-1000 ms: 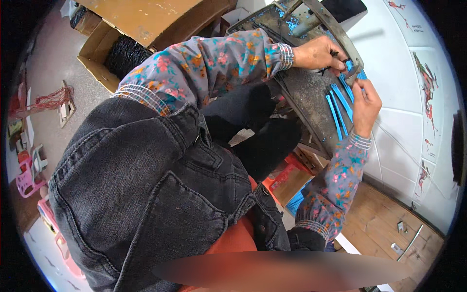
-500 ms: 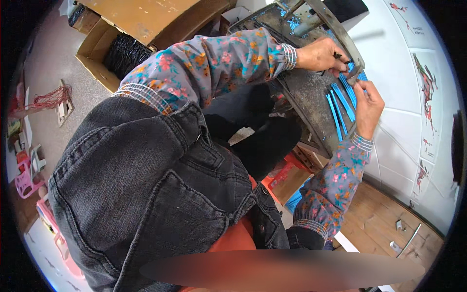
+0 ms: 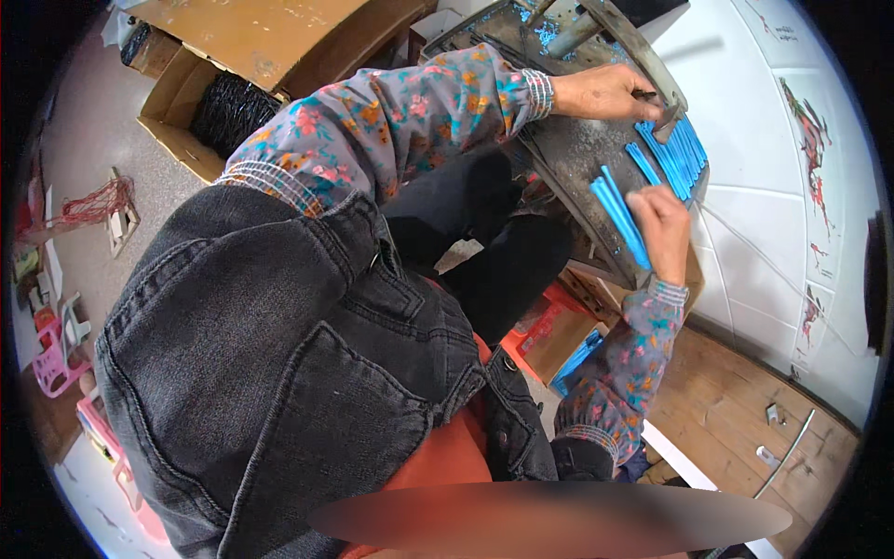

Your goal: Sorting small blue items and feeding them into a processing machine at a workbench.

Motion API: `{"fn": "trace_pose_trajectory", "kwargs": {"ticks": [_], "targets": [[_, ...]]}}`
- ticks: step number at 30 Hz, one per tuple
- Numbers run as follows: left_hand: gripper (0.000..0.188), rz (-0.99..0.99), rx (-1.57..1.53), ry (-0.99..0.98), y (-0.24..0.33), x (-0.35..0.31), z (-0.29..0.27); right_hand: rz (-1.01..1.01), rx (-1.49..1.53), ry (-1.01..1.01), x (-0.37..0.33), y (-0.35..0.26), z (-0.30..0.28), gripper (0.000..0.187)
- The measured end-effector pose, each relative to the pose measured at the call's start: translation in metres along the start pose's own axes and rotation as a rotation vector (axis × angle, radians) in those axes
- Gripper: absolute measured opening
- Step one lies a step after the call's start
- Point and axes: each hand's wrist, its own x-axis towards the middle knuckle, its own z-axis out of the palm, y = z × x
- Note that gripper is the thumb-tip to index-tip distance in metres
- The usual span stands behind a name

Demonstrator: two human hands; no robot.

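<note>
My left hand (image 3: 605, 93) is closed over the bench top around a small tool (image 3: 667, 123) with a dark grip and a flat metal blade. The blade rests over the far ends of several blue plastic strips (image 3: 678, 154) laid side by side. Nearer me, my right hand (image 3: 663, 224) is curled closed next to a separate bunch of blue strips (image 3: 616, 219). What lies inside its fingers, if anything, is hidden.
The dark metal bench (image 3: 582, 154) carries a metal machine part (image 3: 568, 39) and blue scraps (image 3: 549, 42). White tiled wall (image 3: 745, 168) borders it on the right. Below is a red crate (image 3: 540, 326) with blue pieces. A cardboard box (image 3: 177, 107) holds black strands at left.
My right hand has come away from the blade, back toward me, to the nearer blue strips. Those strips have shifted slightly. My left hand still grips the tool, with little movement.
</note>
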Motion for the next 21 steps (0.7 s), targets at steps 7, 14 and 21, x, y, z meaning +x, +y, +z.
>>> {"fn": "trace_pose_trajectory", "kwargs": {"ticks": [7, 14, 21], "targets": [[0.025, -0.227, -0.275, -0.145, 0.01, -0.005, -0.009, -0.237, -0.509, 0.104, 0.031, 0.026, 0.014, 0.016], [0.021, -0.154, -0.325, -0.119, -0.003, -0.011, -0.01, -0.149, -0.108, 0.332, 0.032, -0.004, 0.006, 0.016], [0.015, -0.129, -0.445, -0.018, -0.006, -0.006, -0.008, 0.192, 0.663, 0.343, 0.044, -0.018, 0.019, 0.017]]}}
